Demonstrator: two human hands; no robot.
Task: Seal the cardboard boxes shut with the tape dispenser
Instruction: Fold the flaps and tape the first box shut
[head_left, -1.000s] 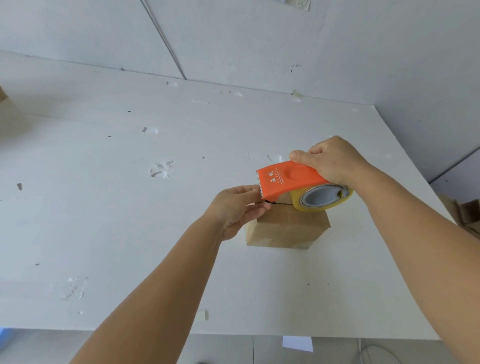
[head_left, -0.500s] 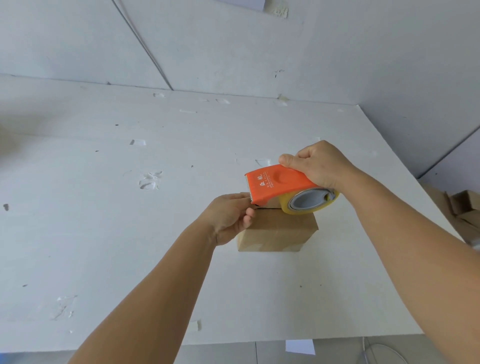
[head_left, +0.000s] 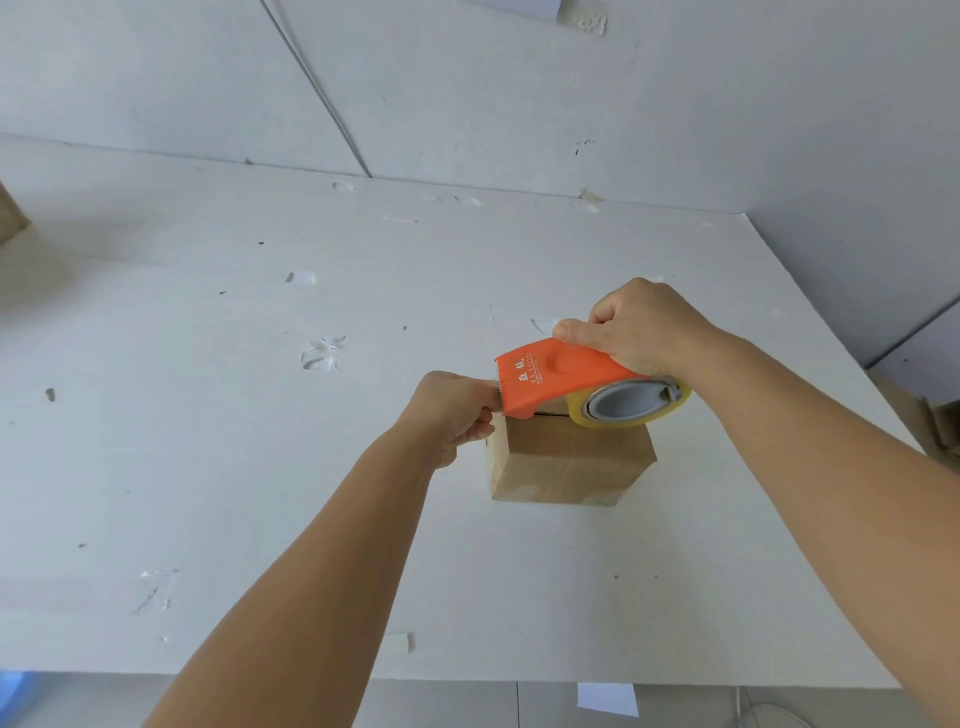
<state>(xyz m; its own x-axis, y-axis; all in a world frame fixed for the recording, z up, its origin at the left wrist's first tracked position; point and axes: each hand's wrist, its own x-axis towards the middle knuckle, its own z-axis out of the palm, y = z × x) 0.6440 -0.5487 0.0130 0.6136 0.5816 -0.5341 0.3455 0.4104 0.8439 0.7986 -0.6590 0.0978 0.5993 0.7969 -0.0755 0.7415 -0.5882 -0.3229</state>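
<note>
A small brown cardboard box (head_left: 571, 462) stands on the white table (head_left: 260, 467), right of centre. My right hand (head_left: 644, 332) grips the orange tape dispenser (head_left: 550, 379) from above and holds it over the box top, its clear tape roll (head_left: 634, 408) turned toward me. My left hand (head_left: 457, 410) is at the box's upper left edge, right by the dispenser's toothed blade, with thumb and fingers pinched together there. The tape end itself is too clear to make out. The box's top seam is mostly hidden by the dispenser.
Scraps of old tape (head_left: 322, 353) dot the table. More brown cardboard (head_left: 940, 431) lies off the table's right side, and a cardboard corner (head_left: 10, 218) shows at the far left. Walls close the back and right. The table's front edge (head_left: 467, 675) runs below my arms.
My left hand has shifted up from the box's left side to the dispenser's blade. The dispenser stays over the box top. My head view has moved slightly.
</note>
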